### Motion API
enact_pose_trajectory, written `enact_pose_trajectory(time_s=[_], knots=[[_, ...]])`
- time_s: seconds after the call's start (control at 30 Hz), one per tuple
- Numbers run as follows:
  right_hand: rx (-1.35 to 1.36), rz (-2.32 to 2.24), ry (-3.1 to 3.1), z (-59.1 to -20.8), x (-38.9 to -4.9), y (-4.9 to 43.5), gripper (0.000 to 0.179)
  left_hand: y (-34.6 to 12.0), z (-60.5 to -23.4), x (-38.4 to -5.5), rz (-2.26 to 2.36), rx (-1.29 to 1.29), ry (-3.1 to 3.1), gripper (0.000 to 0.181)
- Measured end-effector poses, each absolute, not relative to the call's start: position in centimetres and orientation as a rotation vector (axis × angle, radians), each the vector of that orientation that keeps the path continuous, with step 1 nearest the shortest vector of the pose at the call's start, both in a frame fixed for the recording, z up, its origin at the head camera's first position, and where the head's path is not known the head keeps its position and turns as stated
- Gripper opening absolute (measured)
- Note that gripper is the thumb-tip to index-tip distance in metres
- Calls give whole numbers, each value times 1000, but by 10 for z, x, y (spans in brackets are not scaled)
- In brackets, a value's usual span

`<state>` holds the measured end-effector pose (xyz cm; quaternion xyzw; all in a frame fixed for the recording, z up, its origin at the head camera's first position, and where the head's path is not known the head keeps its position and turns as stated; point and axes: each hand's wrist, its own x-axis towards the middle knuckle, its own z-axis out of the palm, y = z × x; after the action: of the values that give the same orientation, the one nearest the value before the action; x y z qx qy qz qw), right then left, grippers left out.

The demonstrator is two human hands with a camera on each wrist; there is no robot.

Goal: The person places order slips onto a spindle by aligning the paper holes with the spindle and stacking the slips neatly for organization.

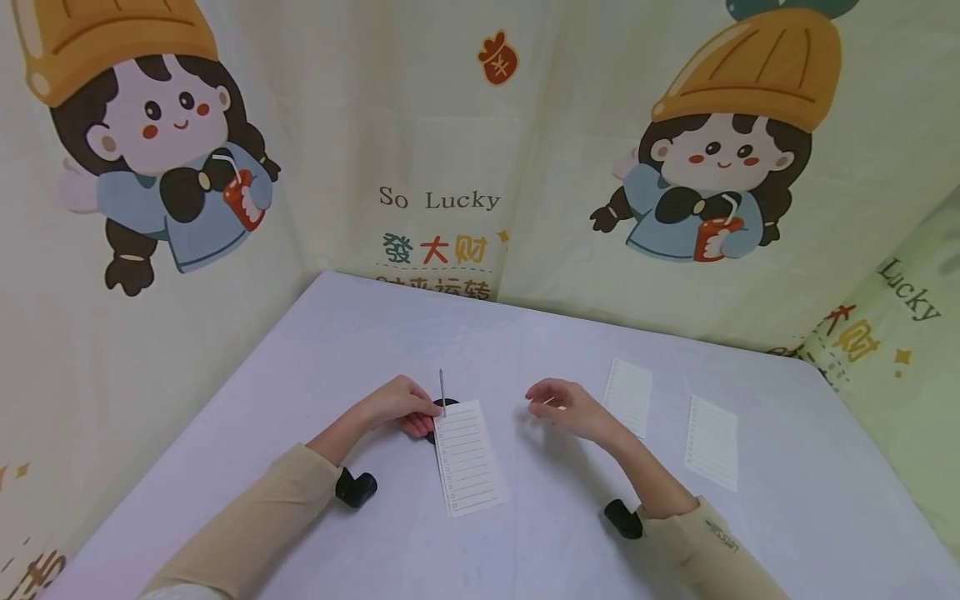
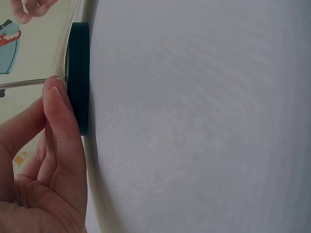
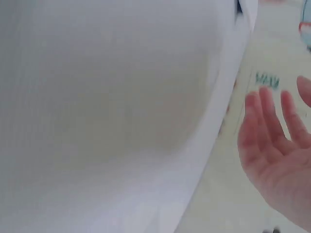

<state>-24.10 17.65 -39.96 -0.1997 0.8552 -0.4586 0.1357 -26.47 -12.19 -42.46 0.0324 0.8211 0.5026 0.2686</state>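
A paper spike (image 1: 442, 385) stands upright on the table, its thin metal rod rising from a round dark base (image 2: 79, 82). Lined white checklist sheets (image 1: 472, 467) are on the rod by their top left corner and hang over the base toward the person. My left hand (image 1: 403, 404) pinches that corner, thumb and fingertip right beside the rod (image 2: 24, 84). To the right of the spike, my right hand (image 1: 572, 408) is held above the table with its fingers loosely bent and nothing in them. Its spread fingers (image 3: 265, 116) show in the right wrist view.
Two more lined sheets, one farther back (image 1: 628, 396) and one nearer (image 1: 711, 446), lie on the right side of the white table (image 1: 555, 533). A printed cloth (image 1: 450, 125) hangs behind the table. Black wrist devices stick out beside both sleeves.
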Motion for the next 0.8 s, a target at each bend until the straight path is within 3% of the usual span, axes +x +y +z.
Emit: enact_pose_trajectory(time_s=[0.27, 0.47, 0.8], knots=[[-674, -847, 3029, -399, -262, 227, 38, -123, -426, -267, 1355, 75, 2221, 14], [-477, -315, 3127, -397, -274, 259, 43, -124, -427, -267, 1378, 100, 2193, 14], [-239, -39, 2981, -396, -291, 294, 45, -125, -426, -267, 1403, 121, 2171, 13]])
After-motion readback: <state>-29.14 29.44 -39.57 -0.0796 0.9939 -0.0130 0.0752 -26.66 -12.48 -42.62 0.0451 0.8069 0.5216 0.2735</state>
